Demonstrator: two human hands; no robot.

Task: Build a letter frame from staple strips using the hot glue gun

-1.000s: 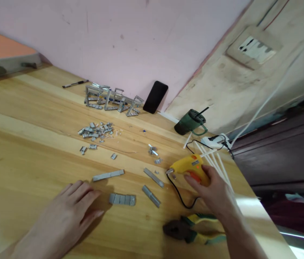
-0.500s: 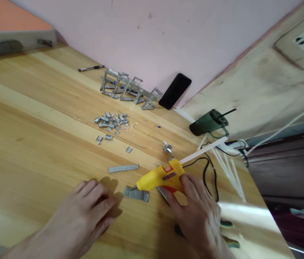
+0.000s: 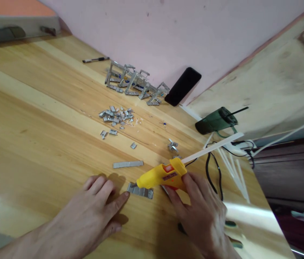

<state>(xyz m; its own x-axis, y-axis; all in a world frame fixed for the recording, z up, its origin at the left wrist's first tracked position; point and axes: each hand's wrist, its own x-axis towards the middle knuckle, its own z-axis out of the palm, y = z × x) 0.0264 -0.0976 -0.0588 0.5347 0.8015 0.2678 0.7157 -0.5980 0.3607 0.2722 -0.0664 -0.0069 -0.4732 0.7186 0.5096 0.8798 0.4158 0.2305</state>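
My right hand is wrapped round a yellow hot glue gun, with a long white glue stick jutting from its back. The gun's nozzle points at the left end of a short grey segmented metal strip; a pale looped mark shows on the strip's right end. Beside that strip is my left hand, fingers spread, its index fingertip at the strip's lower left corner. A longer, narrow grey strip lies just beyond. Under the gun, another grey piece is mostly hidden.
Farther back lie a heap of small metal pieces and several assembled metal frames. A black phone leans on the wall near a dark green cup. Spare glue sticks and a black cable are at right, a pen behind.
My left index finger has stretched out to the strip's left end, and the left hand's fingers have opened. The glue gun stays at that end. The whole view has shifted slightly.
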